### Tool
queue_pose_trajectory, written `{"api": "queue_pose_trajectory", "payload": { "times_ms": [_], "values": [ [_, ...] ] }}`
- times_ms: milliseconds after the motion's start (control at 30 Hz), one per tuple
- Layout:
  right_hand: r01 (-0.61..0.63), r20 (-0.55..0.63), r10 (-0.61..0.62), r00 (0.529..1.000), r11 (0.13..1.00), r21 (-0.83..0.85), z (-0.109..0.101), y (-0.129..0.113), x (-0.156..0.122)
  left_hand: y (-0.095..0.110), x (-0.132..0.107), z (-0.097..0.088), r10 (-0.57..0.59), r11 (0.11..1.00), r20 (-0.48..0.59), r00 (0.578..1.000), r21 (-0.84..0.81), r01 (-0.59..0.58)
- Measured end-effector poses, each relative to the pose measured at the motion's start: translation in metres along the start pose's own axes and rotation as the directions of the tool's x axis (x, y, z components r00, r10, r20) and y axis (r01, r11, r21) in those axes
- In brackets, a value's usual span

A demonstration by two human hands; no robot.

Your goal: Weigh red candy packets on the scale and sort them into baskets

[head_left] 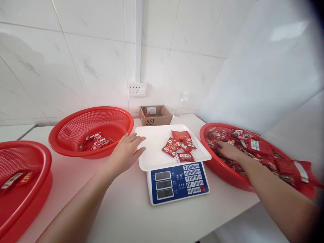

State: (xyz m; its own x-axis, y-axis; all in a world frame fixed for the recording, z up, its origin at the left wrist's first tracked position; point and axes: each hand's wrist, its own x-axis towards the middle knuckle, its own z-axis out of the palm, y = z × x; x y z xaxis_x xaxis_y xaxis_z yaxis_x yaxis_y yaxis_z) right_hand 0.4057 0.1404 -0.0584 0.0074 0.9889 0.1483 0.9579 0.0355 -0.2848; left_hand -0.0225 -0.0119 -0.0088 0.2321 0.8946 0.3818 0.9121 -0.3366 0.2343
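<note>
Several red snack packets (172, 146) lie together on the right half of the white tray (150, 148) of a scale (178, 184), some overlapping. The scale stands on a white counter (121, 209), its blue panel of keys and three small displays facing the person; the top reading is too faint to make out.

The left hand (128, 152) is spread and released, its fingers stretched toward the tray's left edge, with nothing in its grasp; whether they touch the tray, I cannot tell. Just beside it is the middle basket (68, 135), red, with a small cluster of packets (97, 141) at the bottom. Farther left, partly cut off, another red basket (47, 158) holds a few packets too.

The right hand (230, 150) reaches into the right basket (235, 182), which is heaped with red packets. Its fingertips are hidden among them, so I cannot tell whether they grasp one.

Behind the scale, an open cardboard box (159, 120) sits near the tiled wall, below a socket (137, 89).
</note>
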Motion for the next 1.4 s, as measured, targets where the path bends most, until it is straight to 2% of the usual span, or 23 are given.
{"api": "queue_pose_trajectory", "payload": {
  "times_ms": [100, 167, 267, 333, 400, 467, 567, 633, 667, 767, 900, 967, 1033, 1167, 1267, 1333, 1400],
  "values": [
    [-0.037, 0.068, 0.043, 0.997, 0.996, -0.082, -0.006, -0.006, 0.0, -0.002, -0.001, 0.001, 0.005, 1.0, -0.013, 1.0, 0.01, -0.005],
    [-0.073, 0.064, 0.082, 0.995, 0.989, -0.131, -0.014, -0.012, 0.0, -0.003, -0.001, 0.003, 0.011, 1.0, -0.02, 1.0, 0.017, -0.01],
    [-0.152, -0.019, 0.152, 0.988, 0.97, -0.187, -0.03, -0.029, -0.006, -0.004, -0.001, 0.005, 0.007, 1.0, -0.023, 1.0, 0.009, -0.007],
    [-0.152, -0.108, 0.137, 0.985, 0.977, -0.148, -0.041, -0.048, -0.02, -0.004, 0.0, 0.007, 0.002, 1.0, -0.023, 1.0, -0.002, -0.002],
    [0.012, -0.172, -0.005, 0.985, 0.999, 0.037, -0.047, -0.073, -0.042, -0.005, 0.0, 0.009, -0.001, 1.0, -0.027, 1.0, -0.018, 0.001],
    [0.266, -0.129, -0.247, 0.96, 0.951, 0.159, -0.046, -0.098, -0.069, -0.006, 0.0, 0.011, 0.0, 1.0, -0.043, 0.999, -0.031, -0.001],
    [0.54, 0.001, -0.543, 0.84, 0.834, 0.116, -0.036, -0.125, -0.104, -0.007, -0.001, 0.013, 0.001, 0.999, -0.06, 0.998, -0.036, -0.003],
    [0.614, 0.076, -0.618, 0.782, 0.786, 0.07, -0.028, -0.134, -0.116, -0.008, -0.001, 0.014, 0.003, 0.999, -0.065, 0.998, -0.038, -0.006],
    [0.629, 0.092, -0.631, 0.77, 0.776, 0.05, -0.025, -0.136, -0.12, -0.008, -0.001, 0.013, 0.004, 0.999, -0.064, 0.998, -0.037, -0.006],
    [0.642, 0.081, -0.642, 0.762, 0.766, 0.028, -0.021, -0.139, -0.123, -0.008, 0.0, 0.012, 0.002, 1.0, -0.054, 0.999, -0.024, -0.004],
    [0.659, 0.049, -0.664, 0.746, 0.747, 0.09, -0.023, -0.146, -0.123, -0.009, 0.0, 0.013, -0.005, 0.999, -0.078, 0.997, -0.037, 0.002],
    [0.653, 0.009, -0.657, 0.754, 0.751, 0.093, -0.027, -0.147, -0.122, -0.01, -0.001, 0.014, -0.004, 0.999, -0.087, 0.996, -0.045, 0.001],
    [0.613, -0.057, -0.61, 0.79, 0.789, 0.051, -0.033, -0.138, -0.118, -0.011, -0.001, 0.014, -0.001, 0.999, -0.084, 0.996, -0.043, -0.002],
    [0.391, -0.222, -0.406, 0.886, 0.914, -0.109, -0.051, -0.1, -0.099, -0.012, -0.001, 0.015, 0.0, 0.999, -0.081, 0.997, -0.036, -0.003],
    [0.241, -0.315, -0.294, 0.903, 0.951, -0.195, -0.058, -0.079, -0.089, -0.013, 0.0, 0.016, 0.001, 0.999, -0.085, 0.996, -0.037, -0.004],
    [0.282, -0.27, -0.325, 0.906, 0.941, -0.185, -0.054, -0.083, -0.089, -0.013, -0.001, 0.017, 0.0, 0.999, -0.082, 0.997, -0.039, -0.003],
    [0.377, -0.157, -0.395, 0.905, 0.917, -0.131, -0.044, -0.097, -0.093, -0.013, -0.001, 0.018, -0.001, 0.999, -0.066, 0.998, -0.036, -0.002]
  ]
}}
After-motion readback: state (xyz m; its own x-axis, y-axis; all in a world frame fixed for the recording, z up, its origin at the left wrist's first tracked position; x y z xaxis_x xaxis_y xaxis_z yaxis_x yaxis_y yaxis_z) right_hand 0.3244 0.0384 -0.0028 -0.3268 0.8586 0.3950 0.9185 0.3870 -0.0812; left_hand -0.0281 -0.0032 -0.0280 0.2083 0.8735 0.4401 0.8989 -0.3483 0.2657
